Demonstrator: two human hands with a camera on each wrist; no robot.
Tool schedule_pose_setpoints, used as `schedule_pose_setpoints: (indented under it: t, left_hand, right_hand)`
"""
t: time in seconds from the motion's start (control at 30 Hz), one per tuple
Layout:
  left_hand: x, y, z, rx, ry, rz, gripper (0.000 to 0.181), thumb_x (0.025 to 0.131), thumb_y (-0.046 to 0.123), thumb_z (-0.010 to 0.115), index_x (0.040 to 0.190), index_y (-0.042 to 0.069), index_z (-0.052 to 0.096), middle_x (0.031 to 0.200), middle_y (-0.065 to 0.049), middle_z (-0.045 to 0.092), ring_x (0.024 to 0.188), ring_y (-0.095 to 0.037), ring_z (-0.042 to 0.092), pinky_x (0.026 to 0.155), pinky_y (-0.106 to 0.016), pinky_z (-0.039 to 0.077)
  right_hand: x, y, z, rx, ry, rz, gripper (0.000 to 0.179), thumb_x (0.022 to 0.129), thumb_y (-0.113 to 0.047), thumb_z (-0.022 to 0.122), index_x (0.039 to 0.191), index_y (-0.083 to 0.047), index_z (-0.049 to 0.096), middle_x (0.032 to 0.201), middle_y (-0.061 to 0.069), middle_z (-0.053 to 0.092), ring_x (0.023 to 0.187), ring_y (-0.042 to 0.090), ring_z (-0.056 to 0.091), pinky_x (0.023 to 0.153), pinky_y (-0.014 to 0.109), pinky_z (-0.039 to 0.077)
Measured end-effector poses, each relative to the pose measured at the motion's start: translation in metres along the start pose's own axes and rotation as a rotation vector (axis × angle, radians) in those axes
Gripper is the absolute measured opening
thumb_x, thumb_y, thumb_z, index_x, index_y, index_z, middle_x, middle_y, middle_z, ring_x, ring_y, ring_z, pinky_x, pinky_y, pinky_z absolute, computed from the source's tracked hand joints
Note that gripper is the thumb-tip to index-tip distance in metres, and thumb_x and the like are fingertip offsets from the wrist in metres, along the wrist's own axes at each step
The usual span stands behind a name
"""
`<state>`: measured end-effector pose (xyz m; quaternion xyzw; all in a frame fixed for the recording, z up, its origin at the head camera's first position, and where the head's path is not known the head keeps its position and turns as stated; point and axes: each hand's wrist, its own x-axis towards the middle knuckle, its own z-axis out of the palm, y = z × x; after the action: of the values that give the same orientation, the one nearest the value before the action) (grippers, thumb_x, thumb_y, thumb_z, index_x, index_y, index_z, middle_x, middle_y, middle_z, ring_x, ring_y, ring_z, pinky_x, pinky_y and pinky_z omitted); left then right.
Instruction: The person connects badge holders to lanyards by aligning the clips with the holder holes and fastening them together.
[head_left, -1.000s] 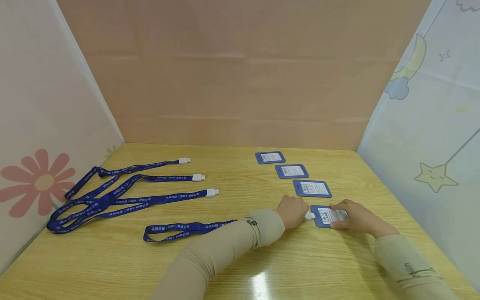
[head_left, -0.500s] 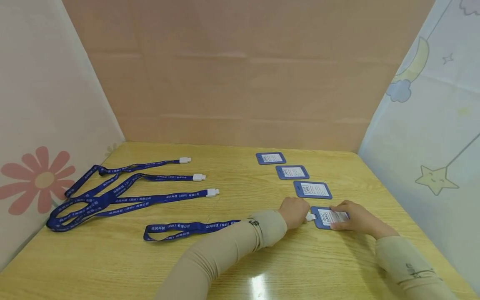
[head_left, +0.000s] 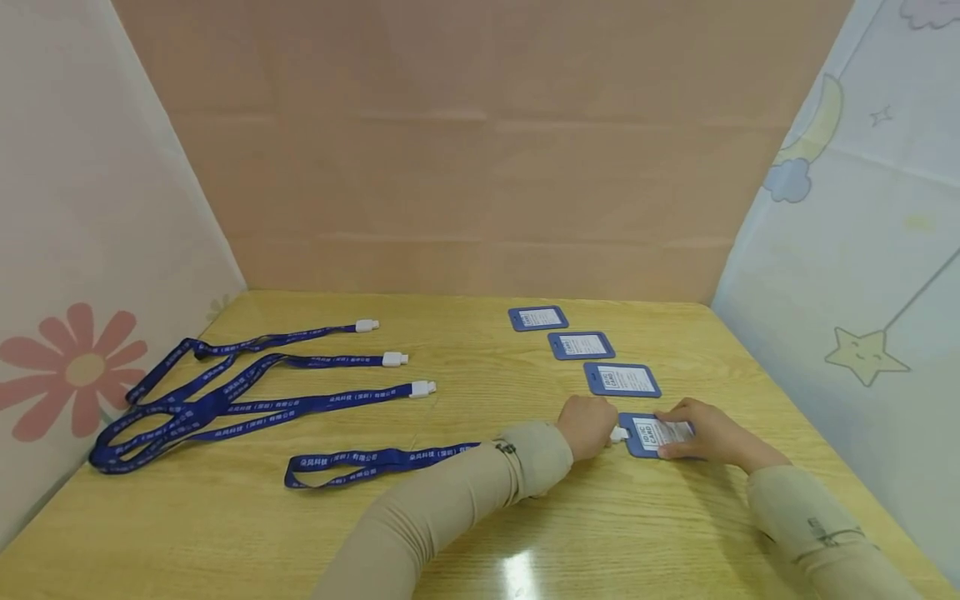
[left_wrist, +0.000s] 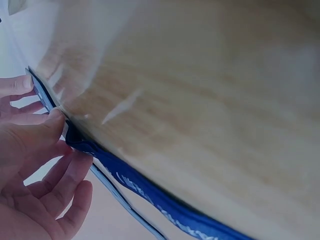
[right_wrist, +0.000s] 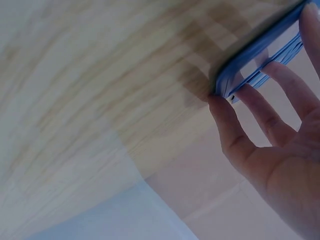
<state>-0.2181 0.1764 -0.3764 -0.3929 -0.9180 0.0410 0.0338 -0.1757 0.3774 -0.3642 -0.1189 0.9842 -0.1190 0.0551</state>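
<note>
My left hand (head_left: 588,427) pinches a blue lanyard (head_left: 352,461) close to its white clip (head_left: 619,433); in the left wrist view the strap (left_wrist: 150,195) trails away from the thumb and fingers. The clip's tip sits at the slot end of a blue badge holder (head_left: 639,437), which lies low over the table. My right hand (head_left: 712,435) grips that holder by its long edges from the far end, thumb on the near side. In the right wrist view its fingers curl around the holder's blue edge (right_wrist: 265,47). The clip is partly hidden by the left hand.
Three more badge holders, the nearest a blue one (head_left: 622,379), lie in a diagonal row behind. On the left, three lanyards (head_left: 217,400) overlap, their white clips (head_left: 423,389) pointing right. A wooden table (head_left: 480,533) bears everything, with a tan panel (head_left: 480,167) behind.
Both hands keep nearly the same pose at the clip and badge holder. The whole view shifts slightly; the lanyards and other holders stay where they were on the table.
</note>
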Motion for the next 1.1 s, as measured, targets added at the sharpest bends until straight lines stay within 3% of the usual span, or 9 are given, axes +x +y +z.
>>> schedule_pose_setpoints:
  t: [0.23, 0.6, 1.1]
  left_hand:
    - [0.001, 0.0, 0.003, -0.004, -0.014, -0.02, 0.012, 0.083, 0.038, 0.068, 0.087, 0.027, 0.07, 0.082, 0.014, 0.068, 0.07, 0.0, 0.058, 0.062, -0.018, 0.049]
    - [-0.001, 0.002, -0.006, 0.006, -0.033, -0.011, 0.01, 0.084, 0.035, 0.068, 0.09, 0.027, 0.07, 0.088, 0.014, 0.069, 0.078, -0.001, 0.062, 0.065, -0.02, 0.051]
    - [-0.003, 0.006, -0.003, 0.031, 0.029, 0.005, 0.006, 0.082, 0.031, 0.07, 0.085, 0.027, 0.071, 0.085, 0.013, 0.07, 0.075, -0.002, 0.062, 0.063, -0.02, 0.05]
  right_hand:
    - [0.001, -0.002, -0.001, 0.006, -0.003, 0.013, 0.067, 0.068, -0.037, 0.079, 0.117, 0.006, 0.061, 0.099, 0.018, 0.06, 0.087, 0.029, 0.058, 0.078, 0.048, 0.047]
    - [0.007, -0.009, -0.004, 0.004, -0.031, 0.02, 0.066, 0.068, -0.035, 0.08, 0.117, 0.005, 0.062, 0.102, 0.021, 0.061, 0.093, 0.034, 0.058, 0.083, 0.053, 0.046]
    - [0.009, -0.015, -0.008, 0.041, -0.099, 0.121, 0.069, 0.066, -0.034, 0.082, 0.117, 0.007, 0.06, 0.103, 0.022, 0.062, 0.095, 0.035, 0.058, 0.087, 0.052, 0.044]
